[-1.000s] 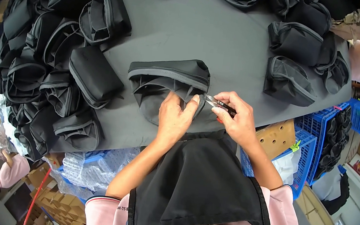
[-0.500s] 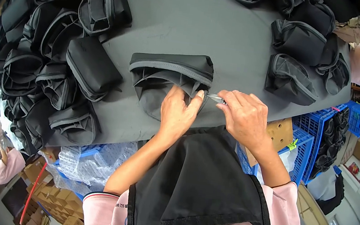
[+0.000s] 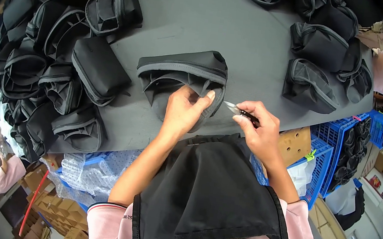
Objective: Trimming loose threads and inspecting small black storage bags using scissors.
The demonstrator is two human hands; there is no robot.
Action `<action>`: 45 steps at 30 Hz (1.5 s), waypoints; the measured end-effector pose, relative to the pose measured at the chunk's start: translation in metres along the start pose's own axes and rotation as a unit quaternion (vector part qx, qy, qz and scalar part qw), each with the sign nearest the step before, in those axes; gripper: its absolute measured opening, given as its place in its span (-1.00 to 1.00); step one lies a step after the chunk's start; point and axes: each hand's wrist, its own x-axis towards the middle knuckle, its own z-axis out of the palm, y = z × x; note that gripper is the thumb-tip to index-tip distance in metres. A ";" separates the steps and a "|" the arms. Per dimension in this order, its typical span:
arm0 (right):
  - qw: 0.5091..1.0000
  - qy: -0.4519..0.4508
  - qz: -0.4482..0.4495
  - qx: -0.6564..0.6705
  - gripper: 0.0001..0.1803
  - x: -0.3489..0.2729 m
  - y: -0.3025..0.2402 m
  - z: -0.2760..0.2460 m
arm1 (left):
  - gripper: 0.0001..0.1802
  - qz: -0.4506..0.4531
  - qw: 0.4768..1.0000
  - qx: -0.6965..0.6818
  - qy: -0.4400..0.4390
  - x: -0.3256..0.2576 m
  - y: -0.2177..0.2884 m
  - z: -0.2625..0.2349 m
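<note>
A black zippered pouch (image 3: 184, 65) lies unzipped at the middle of the table's near side, its mouth facing me. My left hand (image 3: 185, 109) grips the pouch's right edge, the thumb on top and the other fingers inside the opening, partly hidden. In my right hand (image 3: 260, 126) is a pair of thread snips (image 3: 245, 115) with dark handles and short metal blades. The blades point left at the pouch's right edge, a small gap away from it.
Many black pouches (image 3: 98, 71) are heaped along the left of the grey table (image 3: 179, 26). More pouches (image 3: 319, 47) sit at the right. Blue crates (image 3: 325, 154) stand below the right edge, near a perforated wooden block (image 3: 296, 145). Clear plastic wrap (image 3: 97, 170) bulges below the left edge.
My right hand has drawn the snips a little away from the pouch and lower, so their blades now show apart from it. The left hand has shifted slightly left, still on the pouch edge.
</note>
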 end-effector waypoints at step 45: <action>0.943 -0.279 -0.182 -0.026 -0.81 0.054 0.010 0.021 | -0.79 0.159 0.947 0.261 -0.098 -0.033 0.039 -0.046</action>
